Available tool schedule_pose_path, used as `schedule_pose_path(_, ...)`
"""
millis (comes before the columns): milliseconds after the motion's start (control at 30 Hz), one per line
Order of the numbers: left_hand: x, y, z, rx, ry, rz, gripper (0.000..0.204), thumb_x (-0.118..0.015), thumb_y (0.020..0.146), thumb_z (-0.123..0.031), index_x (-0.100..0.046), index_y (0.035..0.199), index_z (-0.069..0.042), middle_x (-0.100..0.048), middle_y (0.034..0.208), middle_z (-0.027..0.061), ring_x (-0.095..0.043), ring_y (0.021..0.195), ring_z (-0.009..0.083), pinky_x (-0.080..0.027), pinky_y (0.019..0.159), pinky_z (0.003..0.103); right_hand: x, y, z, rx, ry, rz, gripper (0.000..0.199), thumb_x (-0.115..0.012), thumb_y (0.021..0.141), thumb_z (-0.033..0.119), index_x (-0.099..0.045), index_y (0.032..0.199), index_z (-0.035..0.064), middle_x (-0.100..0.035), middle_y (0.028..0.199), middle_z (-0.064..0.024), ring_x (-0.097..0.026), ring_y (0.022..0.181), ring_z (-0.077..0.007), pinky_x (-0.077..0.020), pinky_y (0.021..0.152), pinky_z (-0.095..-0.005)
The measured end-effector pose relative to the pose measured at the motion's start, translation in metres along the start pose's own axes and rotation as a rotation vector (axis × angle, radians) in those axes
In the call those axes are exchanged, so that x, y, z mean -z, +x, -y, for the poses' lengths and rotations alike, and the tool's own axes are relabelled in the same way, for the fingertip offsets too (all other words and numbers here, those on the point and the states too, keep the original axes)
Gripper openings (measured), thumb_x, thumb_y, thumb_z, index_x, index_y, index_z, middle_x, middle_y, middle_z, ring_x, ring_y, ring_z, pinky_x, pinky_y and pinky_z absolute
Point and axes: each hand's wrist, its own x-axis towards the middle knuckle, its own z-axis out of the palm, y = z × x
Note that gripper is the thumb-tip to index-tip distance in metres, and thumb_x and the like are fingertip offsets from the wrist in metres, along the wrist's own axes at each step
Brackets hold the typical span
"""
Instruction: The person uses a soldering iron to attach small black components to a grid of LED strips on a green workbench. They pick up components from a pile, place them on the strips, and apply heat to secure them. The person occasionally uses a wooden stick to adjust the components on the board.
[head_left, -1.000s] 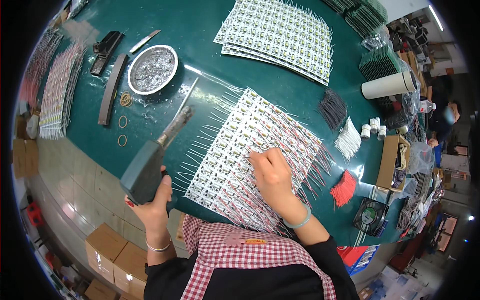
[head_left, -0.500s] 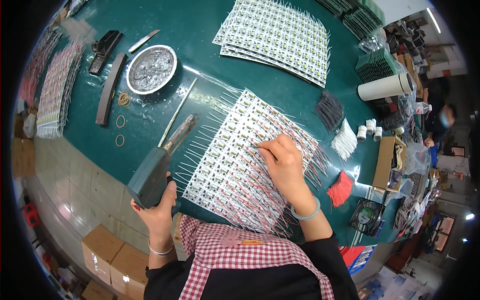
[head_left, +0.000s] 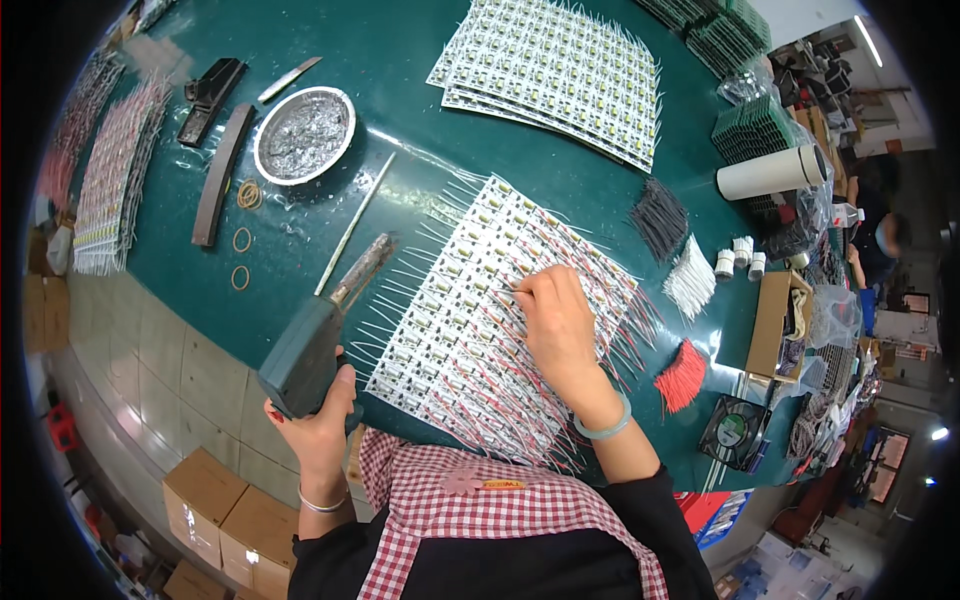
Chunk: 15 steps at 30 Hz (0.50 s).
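Beneath the pinched fingertips of the right hand (head_left: 560,322), whose hold we cannot tell, spreads the wired board panel (head_left: 432,325), its left corner at eight o'clock, while the left hand (head_left: 320,415) grips a gun-shaped tool (head_left: 300,355), barrel tip at ten.

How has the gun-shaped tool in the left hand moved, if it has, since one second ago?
Yes: judged against the white-rimmed bowl, the gun-shaped tool has shifted slightly to the right and down in the view.
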Motion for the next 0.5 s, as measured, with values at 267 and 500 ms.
schedule_pose_path(267, 0.007, -0.025, 0.010, 0.086, 0.075, 0.176, 0.030, -0.079, 0.079, 0.001, -0.069, 0.108, 0.004, -0.072, 0.093, 0.0073, -0.064, 0.072, 0.0099, -0.051, 0.063, 0.024, 0.004, -0.020, 0.029, -0.002, 0.210, -0.063, 0.016, -0.073, 0.080, -0.002, -0.065, 0.093, 0.0039, -0.055, 0.080, -0.0101, -0.058, 0.074, -0.0287, -0.0477, 0.065, -0.0397)
schedule_pose_path(500, 0.002, -0.036, 0.009, -0.049, 0.147, 0.276, 0.018, -0.079, 0.079, 0.000, -0.071, 0.095, 0.004, -0.071, 0.088, 0.0063, -0.064, 0.074, 0.0103, -0.050, 0.066, 0.025, -0.009, -0.032, 0.030, -0.031, 0.217, -0.055, 0.019, -0.075, 0.078, -0.004, -0.068, 0.094, 0.0027, -0.053, 0.077, -0.0092, -0.057, 0.071, -0.0267, -0.0467, 0.061, -0.0380)
